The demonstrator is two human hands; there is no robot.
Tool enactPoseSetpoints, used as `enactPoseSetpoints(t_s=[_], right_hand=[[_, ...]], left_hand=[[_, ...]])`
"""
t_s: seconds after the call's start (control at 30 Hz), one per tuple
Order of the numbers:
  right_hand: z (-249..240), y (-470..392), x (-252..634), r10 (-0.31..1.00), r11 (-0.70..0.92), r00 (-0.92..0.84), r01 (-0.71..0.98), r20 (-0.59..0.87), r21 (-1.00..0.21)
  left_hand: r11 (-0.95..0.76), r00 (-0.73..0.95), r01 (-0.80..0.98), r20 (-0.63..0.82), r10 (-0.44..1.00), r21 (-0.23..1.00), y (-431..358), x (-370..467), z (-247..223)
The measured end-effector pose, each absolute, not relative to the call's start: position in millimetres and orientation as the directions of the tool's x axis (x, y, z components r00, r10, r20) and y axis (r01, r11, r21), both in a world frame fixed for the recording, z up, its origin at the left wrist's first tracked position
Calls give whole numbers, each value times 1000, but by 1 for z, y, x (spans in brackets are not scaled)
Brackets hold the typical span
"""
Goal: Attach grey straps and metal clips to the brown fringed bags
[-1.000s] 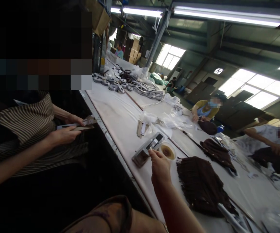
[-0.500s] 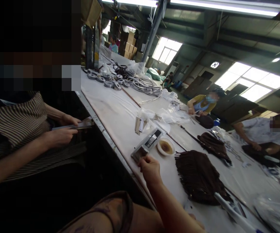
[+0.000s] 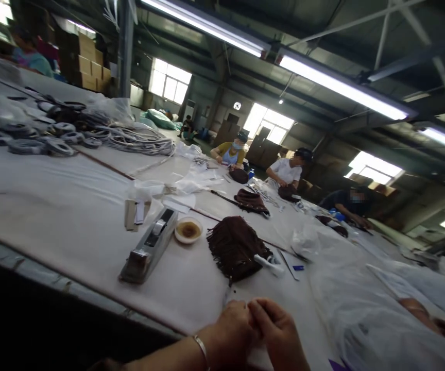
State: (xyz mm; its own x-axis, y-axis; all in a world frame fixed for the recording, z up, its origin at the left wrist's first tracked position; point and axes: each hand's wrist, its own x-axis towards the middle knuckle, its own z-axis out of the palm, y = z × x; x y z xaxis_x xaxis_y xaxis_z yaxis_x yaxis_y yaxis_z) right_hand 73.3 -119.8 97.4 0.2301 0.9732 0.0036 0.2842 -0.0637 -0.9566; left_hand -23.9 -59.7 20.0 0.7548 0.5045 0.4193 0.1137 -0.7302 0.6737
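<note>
My left hand (image 3: 233, 325), with a bracelet on its wrist, is raised at the near table edge with its fingers pinched together. Against it is my right hand (image 3: 277, 332), also closed in a pinch. Whatever lies between the fingertips is too small or hidden to make out. Just beyond both hands lies a dark brown fringed bag (image 3: 236, 247) with a white strip on its near right side. To the left stands a grey tape dispenser (image 3: 151, 247), apart from my hands. Beside it is a white bowl (image 3: 188, 230) with brown residue inside.
Cardboard pieces (image 3: 132, 215) lie behind the dispenser. Coiled grey straps (image 3: 137, 139) cover the far left. Right of the bag are a blue item (image 3: 298, 268) and plastic sheeting (image 3: 357, 304). Another person's arm (image 3: 419, 312) reaches in at right; co-workers sit across the table.
The view has swung right. One of my hands was at the tape dispenser's front; now both hands are together near the table edge. The neighbour on the left is out of view.
</note>
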Motion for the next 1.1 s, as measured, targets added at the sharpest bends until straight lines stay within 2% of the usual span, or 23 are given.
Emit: enactPoseSetpoints(t_s=[0.07,0.13,0.23,0.37,0.63,0.87,1.1], right_hand=[[99,-132,98,951,-72,308,226,1,-971],[100,-142,116,941,-73,339,188,-5,-979],[100,-151,134,941,-83,338,171,-21,-982],[96,-149,147,959,-88,283,209,-26,-974],[91,-134,165,986,-57,165,208,-23,-977],[80,-135,181,979,-83,201,294,-23,-952],[70,-134,188,969,-163,226,279,-100,-946]], left_hand=[[-721,750,121,413,516,682,-59,-23,21],[-661,694,147,400,599,736,-57,-24,27],[-529,604,172,336,723,831,-51,-22,44],[-496,562,155,337,755,854,-49,-14,61],[-639,597,231,412,689,734,-63,2,69],[-736,647,348,420,637,581,-68,13,69],[-777,678,395,416,606,489,-68,19,66]])
